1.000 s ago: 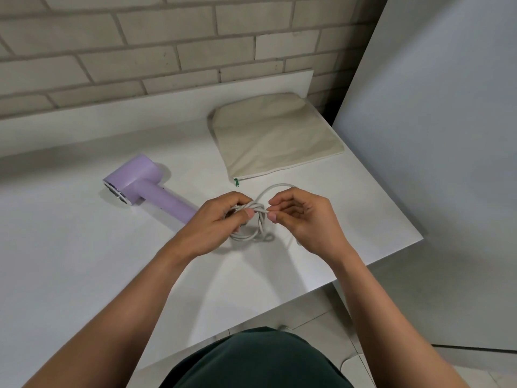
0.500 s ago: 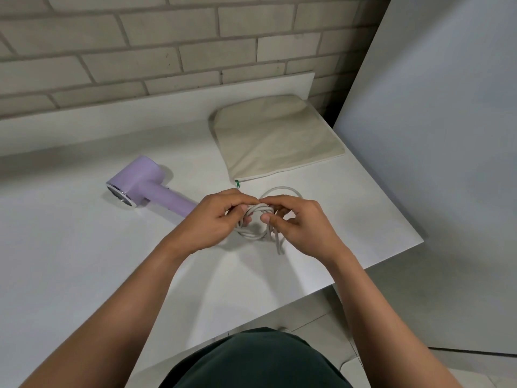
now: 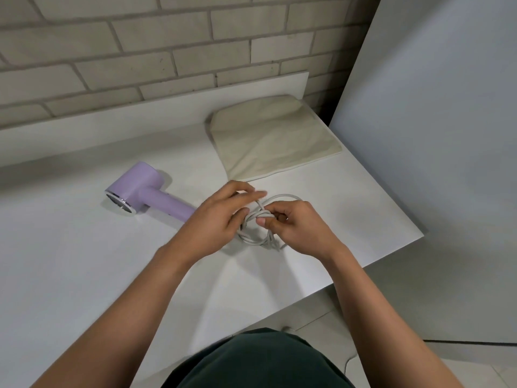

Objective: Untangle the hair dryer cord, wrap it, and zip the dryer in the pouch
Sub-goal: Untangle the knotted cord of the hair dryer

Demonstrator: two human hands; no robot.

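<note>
Working at the tangle in the cord (image 3: 255, 214), bunched on the bench (image 3: 84, 275) between both hands, at about 3 o'clock from the hair dryer (image 3: 140, 189) and 6 o'clock from the pouch (image 3: 274, 138). Pinched at the knot by the right hand (image 3: 298, 225), thumb and forefinger curled tight on the crossing strands, remaining fingers (image 3: 282, 210) folded alongside. Flanked at 9 o'clock by the left hand (image 3: 221, 219), its fingers (image 3: 246, 193) mostly straight and reaching over the top of the bundle toward 2 o'clock; blurred at the tips, so hard to say whether brushing a strand or just above it, though curled round nothing. Lying as a flattened coil with its long axis roughly 12 to 6 o'clock, one free loop arching out at 1 o'clock past the right knuckles, a loose end poking out at 5 o'clock. Probably calling next for that loop to be drawn away from the pinch, toward 12 o'clock, nearer the left fingertips than the right. Not yet untangled; wrapping and zipping both ahead.
</note>
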